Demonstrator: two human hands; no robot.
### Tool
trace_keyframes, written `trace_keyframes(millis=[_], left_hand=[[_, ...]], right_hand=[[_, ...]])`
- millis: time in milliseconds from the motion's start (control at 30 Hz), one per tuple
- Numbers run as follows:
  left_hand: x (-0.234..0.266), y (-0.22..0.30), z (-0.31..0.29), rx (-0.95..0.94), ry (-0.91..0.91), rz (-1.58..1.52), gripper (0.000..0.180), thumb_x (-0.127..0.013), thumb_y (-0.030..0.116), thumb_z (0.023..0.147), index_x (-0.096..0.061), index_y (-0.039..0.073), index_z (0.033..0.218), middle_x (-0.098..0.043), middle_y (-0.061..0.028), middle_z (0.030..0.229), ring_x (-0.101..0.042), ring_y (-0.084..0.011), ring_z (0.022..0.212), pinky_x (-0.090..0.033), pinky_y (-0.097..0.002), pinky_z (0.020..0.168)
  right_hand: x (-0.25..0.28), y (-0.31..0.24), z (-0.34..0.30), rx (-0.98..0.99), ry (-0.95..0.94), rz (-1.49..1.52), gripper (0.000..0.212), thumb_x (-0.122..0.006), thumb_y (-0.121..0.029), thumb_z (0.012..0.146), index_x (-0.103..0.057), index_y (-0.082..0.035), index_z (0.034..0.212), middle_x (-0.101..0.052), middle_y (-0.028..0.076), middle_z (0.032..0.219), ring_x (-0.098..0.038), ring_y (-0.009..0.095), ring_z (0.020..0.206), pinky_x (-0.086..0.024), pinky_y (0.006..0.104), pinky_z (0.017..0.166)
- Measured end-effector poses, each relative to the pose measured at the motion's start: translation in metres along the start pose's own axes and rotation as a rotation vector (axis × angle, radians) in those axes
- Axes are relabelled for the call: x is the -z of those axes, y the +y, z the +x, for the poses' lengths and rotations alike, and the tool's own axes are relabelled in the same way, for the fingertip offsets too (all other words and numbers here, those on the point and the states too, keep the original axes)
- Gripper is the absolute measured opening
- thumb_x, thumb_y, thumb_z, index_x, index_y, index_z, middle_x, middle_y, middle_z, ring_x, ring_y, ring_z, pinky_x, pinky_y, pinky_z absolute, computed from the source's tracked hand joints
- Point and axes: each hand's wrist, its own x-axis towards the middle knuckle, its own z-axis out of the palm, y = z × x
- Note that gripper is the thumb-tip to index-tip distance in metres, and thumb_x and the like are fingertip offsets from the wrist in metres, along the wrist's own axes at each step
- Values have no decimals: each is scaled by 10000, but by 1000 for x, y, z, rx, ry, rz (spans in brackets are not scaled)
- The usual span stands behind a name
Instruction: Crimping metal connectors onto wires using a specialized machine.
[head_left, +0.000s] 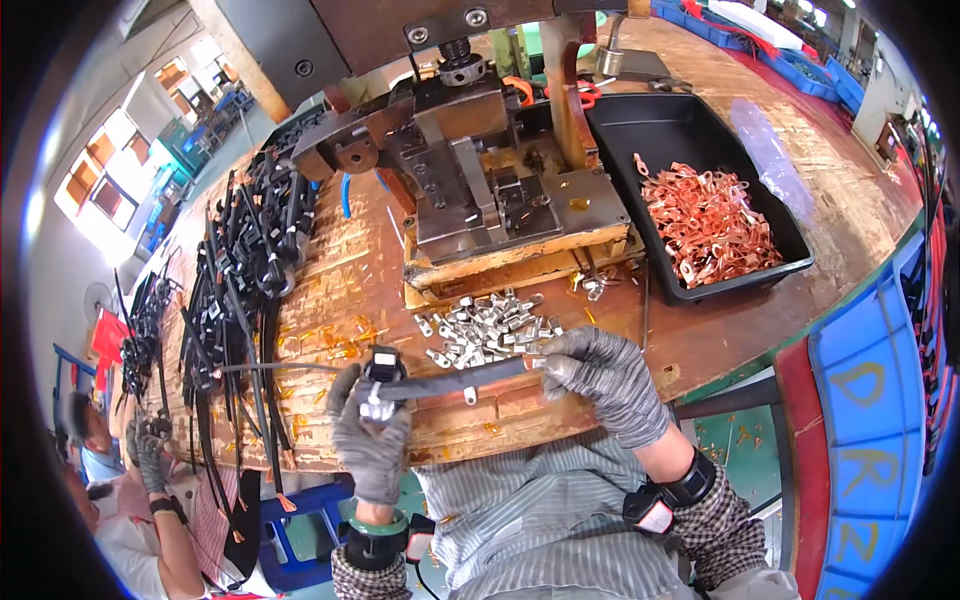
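Cable (455,382), black, held at both ends; left hand (370,440) curled closed on end by black connector (384,361); right hand (608,385) thumb and fingertips pinched on other end; silver lugs (485,330) heaped just beyond grip; press (470,190) farther beyond; tray (630,125) of copper lugs (705,225) beyond right hand; cable bundle (240,270) left of left hand.

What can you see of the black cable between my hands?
The black cable looks thick, matte and rubbery. It runs almost straight across, just this side of the silver lugs. The gloved left hand holds its left end, beside a black boxy part; the gloved right hand pinches its other end, where an orange-brown bit shows.
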Motion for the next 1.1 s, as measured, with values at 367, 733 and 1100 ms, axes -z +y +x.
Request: trace_keyframes(millis=[367,733,1100], left_hand=[[1,79,43,-25,70,-170,522,-720,220,713,-530,-19,1136,-604,-78,917,-590,-140,788,-511,-257,698],[-9,78,99,-135,72,57,360,-655,105,765,-567,-5,1097,-601,-69,962,-568,-134,853,-484,-236,759],[-7,78,119,-137,101,46,339,-672,100,770,-574,-16,1073,-605,-51,919,-575,-115,792,-499,-218,693]], right_hand=[[-7,-53,59,257,-67,-167,171,-658,-111,796,-644,6,920,-647,43,792,-604,89,692,-499,204,588],[-4,-75,112,111,-156,-94,176,-622,-31,800,-619,29,965,-648,103,836,-638,148,747,-559,250,634],[-8,-80,132,92,-150,-81,132,-612,-17,783,-615,32,905,-637,105,801,-645,166,685,-565,259,592]])
